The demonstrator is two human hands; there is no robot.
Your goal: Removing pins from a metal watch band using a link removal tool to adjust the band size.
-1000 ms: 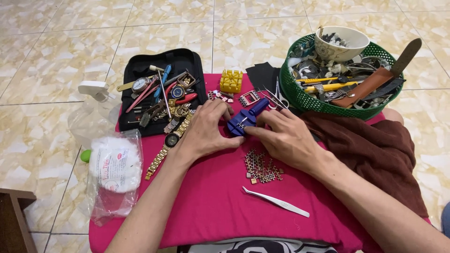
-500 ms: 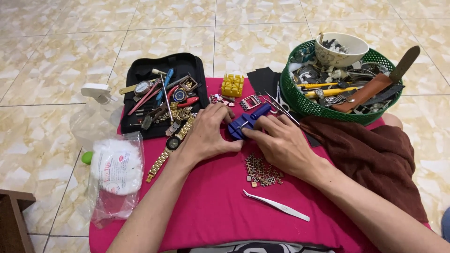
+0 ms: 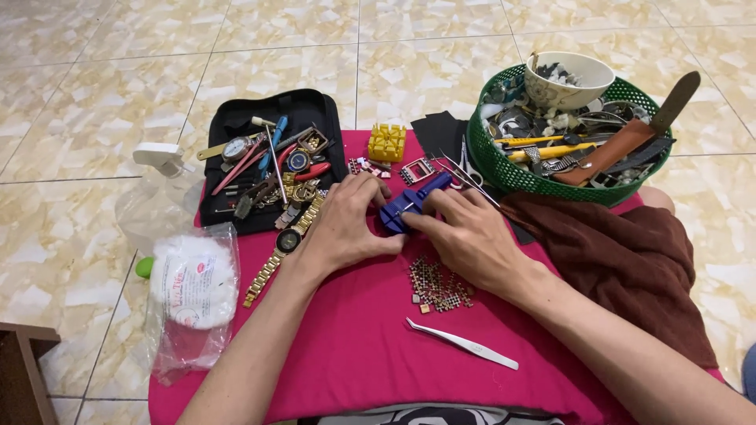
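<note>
— Pale marbled floor tiles lay all round the pink cushion that served as a desk. What had shifted in that last second?

— Very little. The left hand and the right hand had stayed pressed together over the blue link-remover tool; the view had only drifted slightly.

— So both were grasping it?

— Yes. The left hand's fingers curled over its near end, the right hand's fingertips pinched its side. Whether a strap sat inside it, I could not tell.

— And around them?

— Just below the right hand lay a heap of loose watch links, and nearer the person, white tweezers. Left of the left hand stretched a gold watch; beyond it, the black tool case. Past the right hand stood the green basket.

— Meaning?

— The work on the tool looked mid-step, unhurried.
</note>
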